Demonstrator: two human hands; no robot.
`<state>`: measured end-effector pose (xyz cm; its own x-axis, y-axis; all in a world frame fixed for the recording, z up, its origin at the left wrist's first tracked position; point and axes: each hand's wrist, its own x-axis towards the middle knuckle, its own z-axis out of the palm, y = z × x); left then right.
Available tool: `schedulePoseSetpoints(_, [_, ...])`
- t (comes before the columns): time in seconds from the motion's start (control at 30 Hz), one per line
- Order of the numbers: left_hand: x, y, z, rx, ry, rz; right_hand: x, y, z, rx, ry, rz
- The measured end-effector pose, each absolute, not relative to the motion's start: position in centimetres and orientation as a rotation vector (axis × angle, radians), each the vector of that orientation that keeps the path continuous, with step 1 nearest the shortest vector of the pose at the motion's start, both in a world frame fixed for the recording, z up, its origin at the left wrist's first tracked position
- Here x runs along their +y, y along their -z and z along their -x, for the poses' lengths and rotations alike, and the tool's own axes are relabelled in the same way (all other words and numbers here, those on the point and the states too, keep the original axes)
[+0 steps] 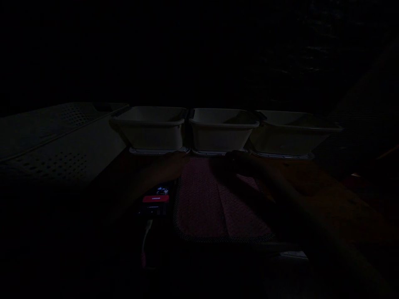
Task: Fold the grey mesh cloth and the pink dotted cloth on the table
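Observation:
The scene is very dark. A pinkish-red cloth with a dark edge lies flat on the table in front of me. My left hand reaches to the cloth's far left corner. My right hand rests at the cloth's far edge, just below the middle bin. Both hands are dim shapes and their fingers do not show clearly. Part of the cloth lies hidden under my right forearm.
Three white bins stand in a row behind the cloth: left, middle, right. A small dark device with a red label and a cable lies left of the cloth. A perforated white panel lies at the left.

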<state>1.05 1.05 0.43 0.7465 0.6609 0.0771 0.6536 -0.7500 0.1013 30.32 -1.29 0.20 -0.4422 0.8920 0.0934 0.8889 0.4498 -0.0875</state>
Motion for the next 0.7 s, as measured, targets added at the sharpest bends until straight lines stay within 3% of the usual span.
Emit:
schedulePoseSetpoints(0.3, [0.8, -0.7, -1.1, 1.065, -0.202, -2.890, -0.7, -1.0, -33.0, -2.498, -0.210, 1.882])
schedulePoseSetpoints(0.5, [0.7, -0.8, -1.1, 1.119, -0.155, -2.853, -1.0, -0.3, -30.3, -2.413, -0.155, 1.430])
schedulePoseSetpoints(0.7, [0.9, -0.7, -1.1, 1.124, -0.137, -2.861, -0.3, 1.0, -27.9, -2.497, -0.208, 1.619])
